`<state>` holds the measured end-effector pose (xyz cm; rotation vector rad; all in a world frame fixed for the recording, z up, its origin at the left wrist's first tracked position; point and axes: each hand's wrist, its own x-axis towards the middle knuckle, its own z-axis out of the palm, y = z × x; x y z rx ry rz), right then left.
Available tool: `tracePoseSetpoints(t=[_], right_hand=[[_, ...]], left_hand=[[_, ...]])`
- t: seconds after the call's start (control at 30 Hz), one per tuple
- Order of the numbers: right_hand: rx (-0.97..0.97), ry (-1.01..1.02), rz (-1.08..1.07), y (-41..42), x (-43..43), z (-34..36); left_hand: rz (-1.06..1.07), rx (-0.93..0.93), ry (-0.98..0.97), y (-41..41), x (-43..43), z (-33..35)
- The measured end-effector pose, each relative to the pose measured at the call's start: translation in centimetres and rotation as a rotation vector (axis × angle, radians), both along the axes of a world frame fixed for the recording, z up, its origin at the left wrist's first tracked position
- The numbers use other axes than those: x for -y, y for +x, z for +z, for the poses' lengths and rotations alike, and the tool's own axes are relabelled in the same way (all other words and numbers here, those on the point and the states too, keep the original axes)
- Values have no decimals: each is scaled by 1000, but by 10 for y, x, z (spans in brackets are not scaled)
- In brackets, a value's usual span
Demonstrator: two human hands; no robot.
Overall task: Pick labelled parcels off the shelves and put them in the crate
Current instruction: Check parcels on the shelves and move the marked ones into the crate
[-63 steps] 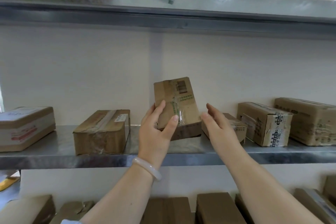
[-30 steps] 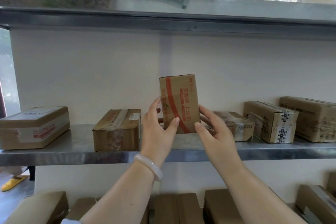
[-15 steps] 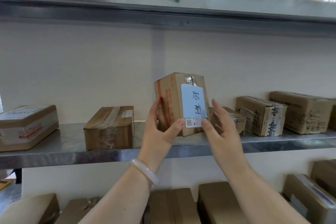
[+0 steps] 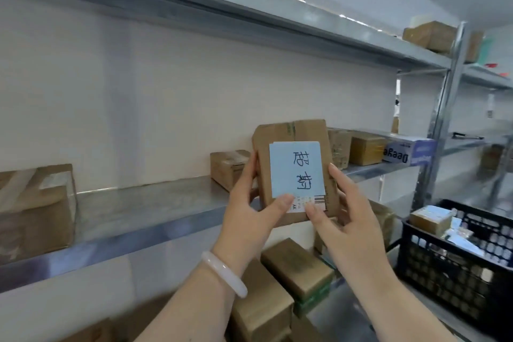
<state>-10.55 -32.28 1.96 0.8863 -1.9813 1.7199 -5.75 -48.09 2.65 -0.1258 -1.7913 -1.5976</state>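
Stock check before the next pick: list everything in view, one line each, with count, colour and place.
held parcel: one, brown, held up before the middle shelf
label: one, pale blue, handwritten, on the parcel's front
shelf boxes: at least four, brown, on the middle shelf
printed box: one, blue and white, right end of the middle shelf
crate: one, black, lower right, parcels inside
lower boxes: several, brown, below the middle shelf
top boxes: a few, brown, high at right
bracelet: one, white, left wrist
left hand: one, grips the parcel's left edge
right hand: one, holds its lower right corner
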Motion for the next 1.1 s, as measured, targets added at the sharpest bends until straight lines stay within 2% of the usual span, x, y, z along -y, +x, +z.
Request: tracePoseSetpoints(t=[0.2, 0.3, 0.63, 0.87, 1.1], right_hand=[[43, 108, -248, 43, -68, -22], [76, 236, -472, 79, -109, -42], [383, 611, -1134, 265, -235, -105], [526, 649, -1511, 396, -301, -99], [706, 543, -1760, 510, -369, -98]], left_hand=[[-311, 116, 55, -10, -50, -17], [-503, 174, 19, -8, -84, -36], [-1100, 429, -41, 68, -248, -103], [-1400, 490, -112, 154, -373, -98], [-1678, 529, -223, 259, -500, -89]])
